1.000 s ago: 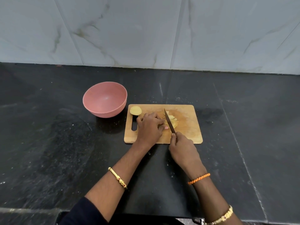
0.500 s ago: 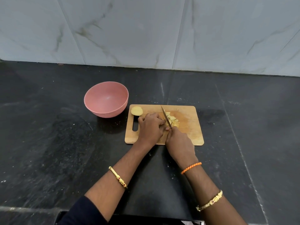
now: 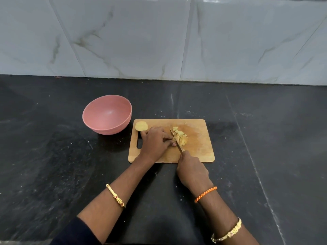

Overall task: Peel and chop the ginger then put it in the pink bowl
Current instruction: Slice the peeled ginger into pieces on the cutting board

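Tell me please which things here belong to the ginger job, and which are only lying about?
Belonging to the job:
- chopped ginger
- knife, held by the right hand
- left hand, steadying the ginger
- cutting board
- pink bowl, no ginger in it yet
- round ginger slice at the board's corner

Only lying about:
- nothing else; just the black counter and tiled wall

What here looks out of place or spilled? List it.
Nothing is spilled or damaged. One round ginger slice lies alone at the cutting board's far left corner, apart from the chopped ginger pile by the knife. The pink bowl stands upright, with nothing in it.
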